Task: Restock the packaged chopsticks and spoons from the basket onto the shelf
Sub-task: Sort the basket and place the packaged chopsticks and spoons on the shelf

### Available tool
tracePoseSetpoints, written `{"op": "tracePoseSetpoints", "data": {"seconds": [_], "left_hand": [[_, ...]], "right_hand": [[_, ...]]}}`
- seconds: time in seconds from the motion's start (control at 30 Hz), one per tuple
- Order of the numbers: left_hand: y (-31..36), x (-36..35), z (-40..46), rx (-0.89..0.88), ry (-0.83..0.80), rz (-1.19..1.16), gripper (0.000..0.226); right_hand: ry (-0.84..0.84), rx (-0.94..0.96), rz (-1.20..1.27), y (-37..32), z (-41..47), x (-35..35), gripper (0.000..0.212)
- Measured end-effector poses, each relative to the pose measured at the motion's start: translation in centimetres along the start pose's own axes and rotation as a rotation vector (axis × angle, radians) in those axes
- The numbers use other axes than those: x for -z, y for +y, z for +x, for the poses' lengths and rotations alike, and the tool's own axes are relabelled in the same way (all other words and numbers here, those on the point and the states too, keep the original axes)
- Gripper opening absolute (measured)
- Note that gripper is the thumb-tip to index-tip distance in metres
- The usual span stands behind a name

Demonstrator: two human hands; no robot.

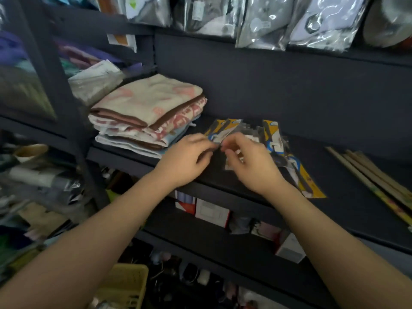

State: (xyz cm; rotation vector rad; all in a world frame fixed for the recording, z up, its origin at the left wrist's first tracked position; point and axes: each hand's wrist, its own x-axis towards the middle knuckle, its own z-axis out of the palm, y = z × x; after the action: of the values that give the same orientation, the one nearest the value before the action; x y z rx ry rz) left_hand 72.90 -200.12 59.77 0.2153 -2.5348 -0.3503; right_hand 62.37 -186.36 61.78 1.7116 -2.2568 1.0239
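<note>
A dark metal shelving unit (289, 85) fills the view, its flat back panel and boards all the same blue-black. A slanted upright post (55, 70) stands at its left side. On the middle board, left of centre, lies a stack of folded towels (147, 112) in cream, pink and brown. Above the unit's top edge hang shiny plastic bags (256, 18). On the board below sit small white and red boxes (211, 211). Left of the post, blurred goods crowd other shelves. The light is dim and even.

Shelf (334, 175), around the hands
Spoon packs (274, 139) just beyond right hand (252, 166); folded towels (147, 112) left of left hand (185, 159); chopsticks (367, 175) far right; basket (124, 284) below.
</note>
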Motion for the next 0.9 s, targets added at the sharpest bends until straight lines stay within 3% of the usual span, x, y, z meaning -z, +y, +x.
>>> {"op": "tracePoseSetpoints", "data": {"seconds": [0.1,0.23,0.4,0.5,0.6,0.67,0.77,0.9], "left_hand": [[-1.3,3.1,-7.0,-0.024,0.006,0.006,0.031],[-7.0,4.4,-17.0,0.130,-0.210,-0.035,0.035],[-15.2,3.7,-28.1,0.476,-0.510,-0.076,0.019],[-19.3,3.2,-33.1,0.541,-0.633,-0.091,0.019],[-22.3,2.6,-36.5,0.590,-0.667,-0.122,0.024],[-23.7,1.8,-38.4,0.660,-0.640,-0.140,0.017],[-25.6,-0.2,-41.1,0.766,-0.575,-0.168,0.019],[-26.4,-2.9,-43.2,0.779,-0.599,-0.158,0.019]], "right_hand": [[-0.073,0.153,0.055,-5.1,-1.7,-3.0,0.017],[-0.273,0.197,0.085,-9.7,-3.3,-10.7,0.021],[-0.699,0.042,-0.021,-11.7,-5.5,-24.8,0.020],[-0.940,-0.121,0.040,-11.8,-8.6,-32.9,0.013],[-1.094,-0.320,0.047,-11.1,-12.1,-39.8,0.024],[-1.140,-0.426,0.087,-10.4,-14.4,-43.5,0.013],[-1.203,-0.508,0.028,-8.6,-17.3,-48.4,0.036],[-1.271,-0.451,-0.171,-6.7,-19.6,-52.8,0.040]]}}
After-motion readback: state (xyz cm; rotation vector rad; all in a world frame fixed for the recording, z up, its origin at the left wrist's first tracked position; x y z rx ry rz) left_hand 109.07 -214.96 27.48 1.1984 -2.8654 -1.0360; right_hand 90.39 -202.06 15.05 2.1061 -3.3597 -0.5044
